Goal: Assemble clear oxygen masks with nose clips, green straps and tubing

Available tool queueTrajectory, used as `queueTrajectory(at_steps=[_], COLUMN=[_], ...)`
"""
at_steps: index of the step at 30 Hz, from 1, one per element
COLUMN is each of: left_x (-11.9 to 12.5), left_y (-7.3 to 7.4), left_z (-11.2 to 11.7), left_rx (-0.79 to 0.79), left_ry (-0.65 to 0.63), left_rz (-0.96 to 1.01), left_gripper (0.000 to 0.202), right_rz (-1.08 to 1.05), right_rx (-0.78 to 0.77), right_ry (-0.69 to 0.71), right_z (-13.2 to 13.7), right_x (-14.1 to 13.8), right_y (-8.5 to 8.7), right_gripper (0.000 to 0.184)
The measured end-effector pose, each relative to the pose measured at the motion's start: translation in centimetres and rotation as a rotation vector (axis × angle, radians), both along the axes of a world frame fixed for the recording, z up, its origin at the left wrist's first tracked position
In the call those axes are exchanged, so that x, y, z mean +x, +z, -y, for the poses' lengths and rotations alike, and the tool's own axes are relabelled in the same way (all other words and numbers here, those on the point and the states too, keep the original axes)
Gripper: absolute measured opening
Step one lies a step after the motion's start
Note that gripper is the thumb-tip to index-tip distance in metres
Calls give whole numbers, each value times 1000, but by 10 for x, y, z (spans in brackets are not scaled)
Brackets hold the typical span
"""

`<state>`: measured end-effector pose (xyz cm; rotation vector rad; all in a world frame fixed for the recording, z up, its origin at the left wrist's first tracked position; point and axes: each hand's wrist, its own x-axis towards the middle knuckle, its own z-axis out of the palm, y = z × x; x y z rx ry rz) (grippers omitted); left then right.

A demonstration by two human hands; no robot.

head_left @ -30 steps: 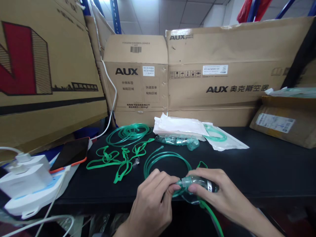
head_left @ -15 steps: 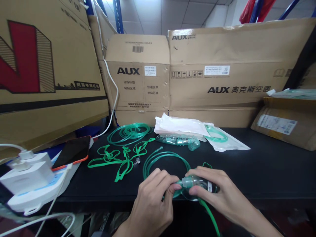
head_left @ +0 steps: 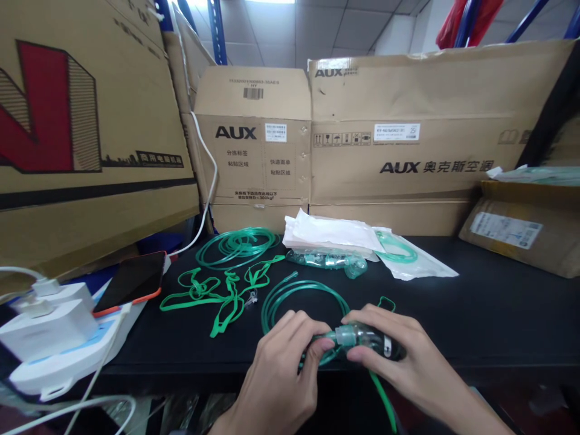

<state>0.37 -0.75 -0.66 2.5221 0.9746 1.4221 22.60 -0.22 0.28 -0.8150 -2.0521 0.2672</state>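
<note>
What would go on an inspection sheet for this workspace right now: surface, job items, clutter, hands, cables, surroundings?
Surface: black tabletop, items spread across it.
Job's things: clear mask-like piece with a green-tinted connector; near tubing coil just beyond the hands.
Clutter: green straps, far tubing coil, white packets, phone.
Hands: left hand pinches at the connector's narrow end, its contact partly hidden; right hand grips the mask-like piece.
Cables: white cable beside the boxes; chargers on a power strip.
Surroundings: cardboard boxes behind and left, smaller carton right.
</note>
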Motion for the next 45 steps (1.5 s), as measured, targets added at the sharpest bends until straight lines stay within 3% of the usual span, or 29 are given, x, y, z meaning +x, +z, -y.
queueTrajectory(at_steps=[10, 20, 28, 34, 45], left_x=[-1, -5, -6, -7, -4], left_y=[6, 17, 7, 4, 4], left_z=[1, 2, 2, 3, 3], left_rx=[-178, -365, -423, -402, -336], left_ry=[-58, -65, 20, 1, -9], left_rz=[0, -100, -192, -202, -192], left_gripper=[10, 10, 7, 7, 10], right_rz=[225, 279, 266, 205, 179], right_rx=[284, 467, 496, 457, 444], right_ry=[69, 63, 80, 139, 132], right_z=[-5, -3, -4, -4, -4], right_x=[17, 18, 20, 20, 18], right_y=[0, -14, -16, -16, -10], right_gripper=[39, 38, 43, 50, 40])
